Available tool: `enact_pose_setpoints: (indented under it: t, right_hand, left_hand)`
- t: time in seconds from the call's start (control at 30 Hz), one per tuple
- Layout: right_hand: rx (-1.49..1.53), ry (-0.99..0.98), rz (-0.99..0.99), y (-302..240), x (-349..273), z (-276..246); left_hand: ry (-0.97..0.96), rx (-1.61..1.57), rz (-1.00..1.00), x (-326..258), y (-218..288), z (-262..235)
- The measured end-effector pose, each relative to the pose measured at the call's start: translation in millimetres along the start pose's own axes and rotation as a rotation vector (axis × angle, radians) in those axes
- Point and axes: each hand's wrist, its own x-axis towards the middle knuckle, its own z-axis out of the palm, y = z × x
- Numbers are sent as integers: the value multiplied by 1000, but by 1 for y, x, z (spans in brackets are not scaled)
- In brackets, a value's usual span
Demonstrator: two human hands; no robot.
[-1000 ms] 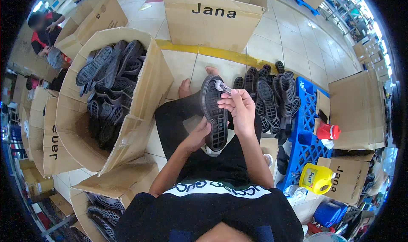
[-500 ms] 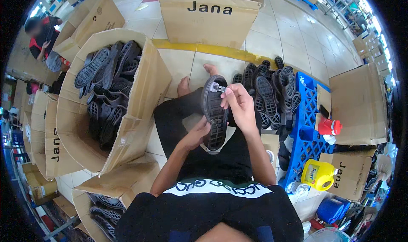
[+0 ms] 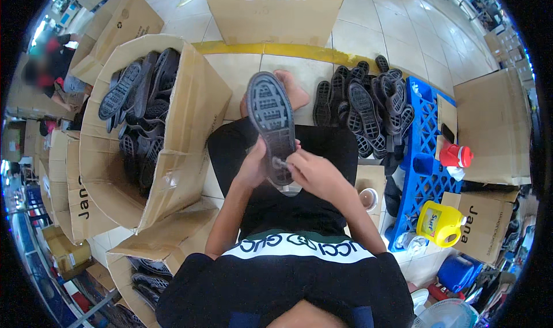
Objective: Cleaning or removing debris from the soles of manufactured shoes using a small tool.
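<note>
A black rubber shoe sole (image 3: 271,118) stands tread-up over my lap, its toe pointing away from me. My left hand (image 3: 253,165) grips its near end from the left side. My right hand (image 3: 311,172) pinches at the heel end with a small grey tool or scrap (image 3: 281,164) between the fingers; I cannot tell which. My bare foot (image 3: 291,89) shows on the tiled floor behind the sole.
A large open cardboard box (image 3: 190,106) full of black soles stands at my left. A pile of black soles (image 3: 368,100) lies at my right beside a blue plastic crate (image 3: 423,155). A yellow jug (image 3: 440,224), a red container (image 3: 458,155) and more cardboard boxes surround me.
The sole was turned end for end and lowered toward my lap. My right hand moved from the far tip down to the near end.
</note>
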Motion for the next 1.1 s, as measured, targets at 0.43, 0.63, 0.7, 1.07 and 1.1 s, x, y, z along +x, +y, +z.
enact_pose_setpoints:
  t: [0.43,0.63,0.7,1.07,1.1]
  right_hand:
    - [63,469,-109,5,12,-50]
    - [-237,505,-362,-7,66,-79]
    - [-362,468,-409,-8,75,-85]
    - [-677,446,-486,-2,89,-76]
    - [-750,437,-491,-3,89,-75]
  left_hand:
    - [-53,-68,15,4,8,27]
    - [-94,-6,37,-2,6,36]
    - [-139,-10,-5,-4,9,37]
    - [-118,32,11,-10,8,33]
    - [-117,42,-1,-9,8,33]
